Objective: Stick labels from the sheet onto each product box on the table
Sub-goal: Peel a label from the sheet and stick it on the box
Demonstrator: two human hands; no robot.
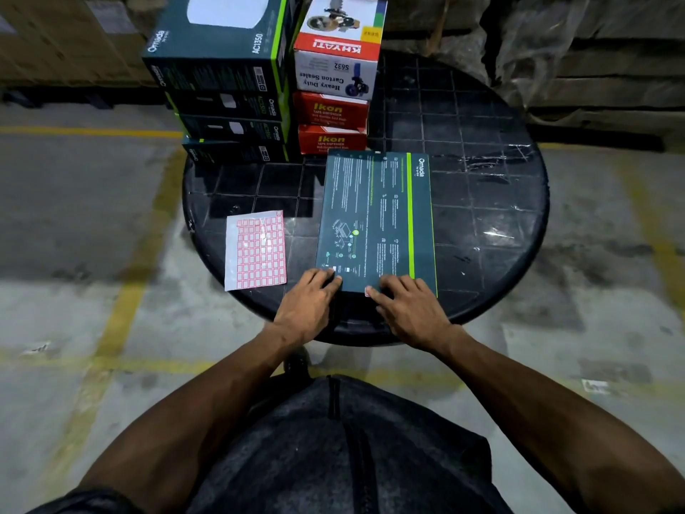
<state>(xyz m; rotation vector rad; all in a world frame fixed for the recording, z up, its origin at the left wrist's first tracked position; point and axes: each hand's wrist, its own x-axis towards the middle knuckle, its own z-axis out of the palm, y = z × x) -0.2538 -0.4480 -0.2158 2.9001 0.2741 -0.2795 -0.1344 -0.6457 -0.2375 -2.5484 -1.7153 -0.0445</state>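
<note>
Box in work: teal box [376, 220] lies flat, back face up, on the round table [482, 202], near edge toward the person.
Left hand [309, 300]: fingers loosely curved, tips resting on the box's near left corner; pinching nothing.
Right hand [406, 304]: fingers spread over the near edge; forefinger tip at a small label [368, 291].
Label state: at the very edge; whether fully stuck, I cannot tell.
Sheet [256, 249]: flat, just left of the box, apart from it.
Stacks: teal stack [226, 105] and red stack [333, 105] at the far side.
Risk, placement: label likely overhangs the edge and peels.
Risk, slip: uneven pressure may push the box.
Risk, omission: stacked boxes may be missed.
</note>
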